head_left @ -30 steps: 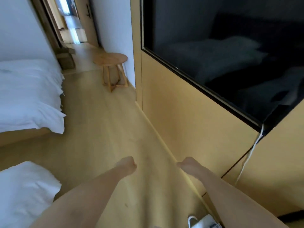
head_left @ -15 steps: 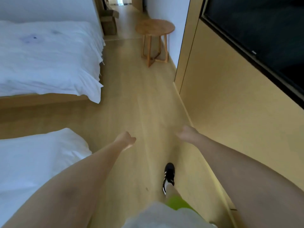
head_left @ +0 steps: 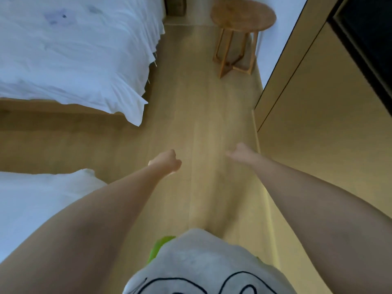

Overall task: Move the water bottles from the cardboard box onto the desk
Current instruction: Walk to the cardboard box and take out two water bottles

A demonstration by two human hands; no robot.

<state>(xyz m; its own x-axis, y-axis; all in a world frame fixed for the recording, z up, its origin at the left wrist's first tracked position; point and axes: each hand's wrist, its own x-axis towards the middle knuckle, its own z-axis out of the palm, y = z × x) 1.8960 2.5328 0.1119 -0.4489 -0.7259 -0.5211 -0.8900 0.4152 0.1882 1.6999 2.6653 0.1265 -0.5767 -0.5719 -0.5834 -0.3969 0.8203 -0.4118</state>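
Cardboard box (head_left: 175, 7) far off, left hand (head_left: 167, 161) fingers curled, right hand (head_left: 240, 152) blurred, empty

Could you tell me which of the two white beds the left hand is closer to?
The near bed at lower left; the left hand hovers just past its corner, while the far bed lies across a strip of floor.

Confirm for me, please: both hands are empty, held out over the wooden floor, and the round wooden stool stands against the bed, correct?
Not quite. In the head view the round wooden stool stands by the white wall, across the floor from the bed. The left hand and right hand are indeed empty.
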